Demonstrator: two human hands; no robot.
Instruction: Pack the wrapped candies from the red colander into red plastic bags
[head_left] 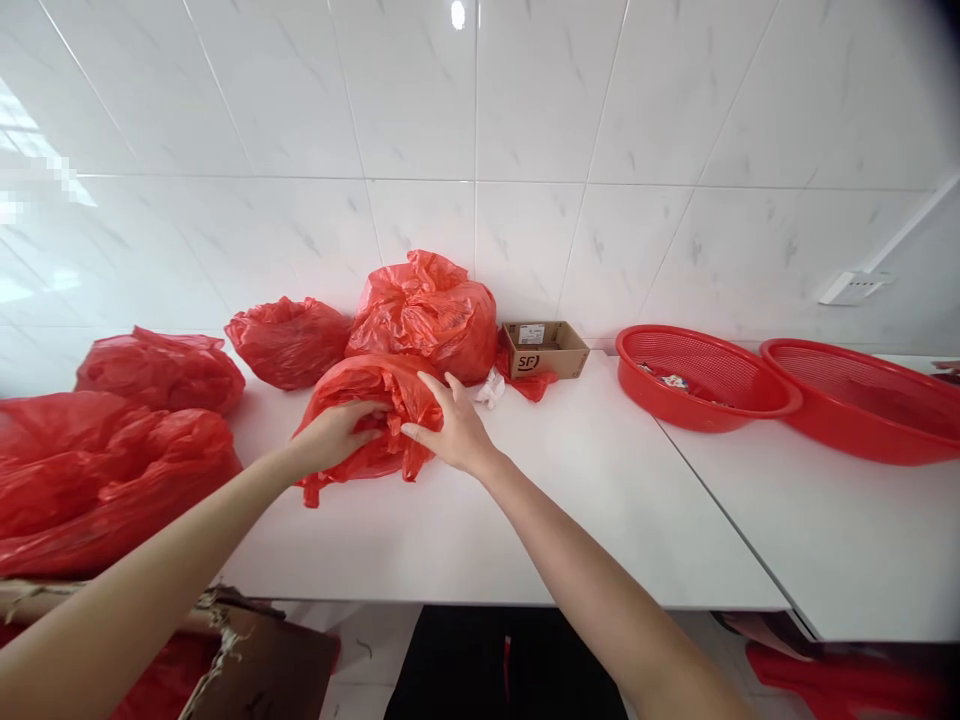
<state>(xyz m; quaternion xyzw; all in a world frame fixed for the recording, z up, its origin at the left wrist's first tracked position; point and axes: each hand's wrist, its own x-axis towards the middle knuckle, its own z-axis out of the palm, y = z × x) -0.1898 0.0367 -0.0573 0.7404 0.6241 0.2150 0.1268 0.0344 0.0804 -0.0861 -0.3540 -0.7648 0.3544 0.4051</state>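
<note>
A crumpled red plastic bag (352, 385) lies on the white table (525, 510) in front of me. My left hand (334, 432) grips its near left side, fingers curled into the plastic. My right hand (450, 425) rests on its right side with the fingers spread over the plastic. Behind it stands a fuller red bag (427, 310) against the tiled wall.
More red bags lie at the left (289, 340) (157, 370) (97, 480). A small cardboard box (544, 350) sits by the wall. Two red mesh baskets (701, 378) (862, 400) stand at the right. A torn carton (247, 650) is below the table's left edge.
</note>
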